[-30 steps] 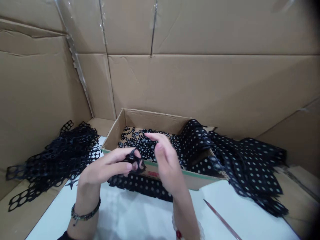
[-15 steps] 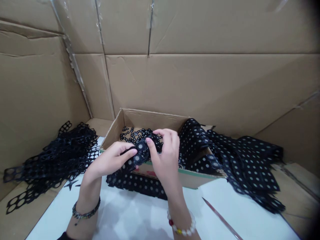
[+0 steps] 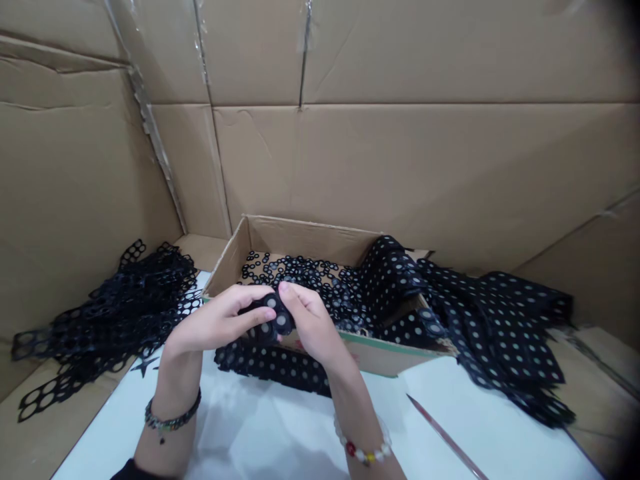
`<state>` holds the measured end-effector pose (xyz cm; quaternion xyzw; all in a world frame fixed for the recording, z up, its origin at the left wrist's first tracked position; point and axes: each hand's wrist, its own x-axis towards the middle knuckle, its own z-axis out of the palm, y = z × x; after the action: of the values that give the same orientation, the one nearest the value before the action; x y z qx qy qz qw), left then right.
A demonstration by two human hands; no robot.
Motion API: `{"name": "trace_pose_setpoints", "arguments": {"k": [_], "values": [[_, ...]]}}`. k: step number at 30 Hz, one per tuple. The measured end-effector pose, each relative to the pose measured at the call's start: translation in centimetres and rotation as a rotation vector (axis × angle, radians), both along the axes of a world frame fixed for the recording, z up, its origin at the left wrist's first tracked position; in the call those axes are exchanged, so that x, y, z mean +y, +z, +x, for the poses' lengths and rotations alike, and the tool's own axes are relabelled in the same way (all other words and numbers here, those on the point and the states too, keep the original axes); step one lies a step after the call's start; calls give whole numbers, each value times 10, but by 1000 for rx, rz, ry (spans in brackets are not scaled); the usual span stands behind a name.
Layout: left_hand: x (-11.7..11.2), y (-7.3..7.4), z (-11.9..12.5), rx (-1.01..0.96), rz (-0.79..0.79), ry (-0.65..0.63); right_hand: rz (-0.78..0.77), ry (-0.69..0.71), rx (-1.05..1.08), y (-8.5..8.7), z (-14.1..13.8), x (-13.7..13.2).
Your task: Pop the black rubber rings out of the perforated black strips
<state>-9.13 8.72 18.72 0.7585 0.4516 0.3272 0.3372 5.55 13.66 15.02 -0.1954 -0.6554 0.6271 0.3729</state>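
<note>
My left hand is closed round a folded piece of black dotted sheet, thumb on top. From the other side my right hand pinches the same sheet at its edge, thumb close to the left fingers. Both hands are over the near wall of a cardboard box. Inside it lie many small black rings, scattered on the bottom. Another black dotted sheet lies in front of the box, partly behind my forearms. My fingers hide the held sheet's ends.
On the left is a heap of black perforated strips with large holes. More dotted sheets hang over the box's right side onto the table. A thin pointed tool rests on the white table. Cardboard walls stand behind and left.
My right hand has come left and down from over the box, its spread fingers now closed on the sheet. More rings in the box are now visible. The left hand has barely moved.
</note>
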Motion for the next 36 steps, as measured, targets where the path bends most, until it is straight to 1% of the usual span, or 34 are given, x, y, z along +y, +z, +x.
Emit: {"name": "trace_pose_setpoints", "arguments": {"k": [2,6,8,11,13,17,19,23,26,28,30,31,32,33,34,36], "values": [[1,1,1,-52,3,0,-113,-52,95,-1,-4,-1],[4,-2,6,-157,-24,35,-359,-238,291,-1,-12,-2],[6,-4,9,-216,-79,39,-425,-325,381,0,-13,-1],[9,-8,15,-301,-172,87,-365,-456,456,-2,-11,4],[11,-10,20,-338,-206,132,-346,-515,483,-3,-10,8],[15,-12,27,-366,-267,168,-404,-600,535,-4,-8,15],[16,-13,30,-355,-278,186,-403,-632,568,-3,-7,17],[19,-16,36,-327,-223,183,-329,-692,621,-2,-5,18],[19,-17,34,-321,-179,197,-279,-713,637,-3,3,26],[16,-15,25,-354,-142,247,-229,-745,668,-3,17,36],[9,-11,12,-433,-89,343,-132,-849,686,-3,37,48],[5,-8,6,-475,-62,400,-56,-923,648,-3,46,54],[0,-6,0,-500,-40,453,24,-961,532,-5,54,58],[-3,-4,-4,-502,-27,493,103,-958,349,-6,60,60],[-7,-2,-6,-483,-23,514,170,-917,110,-8,63,61],[-10,1,-6,-402,-46,511,276,-806,-418,-12,62,58]]}}
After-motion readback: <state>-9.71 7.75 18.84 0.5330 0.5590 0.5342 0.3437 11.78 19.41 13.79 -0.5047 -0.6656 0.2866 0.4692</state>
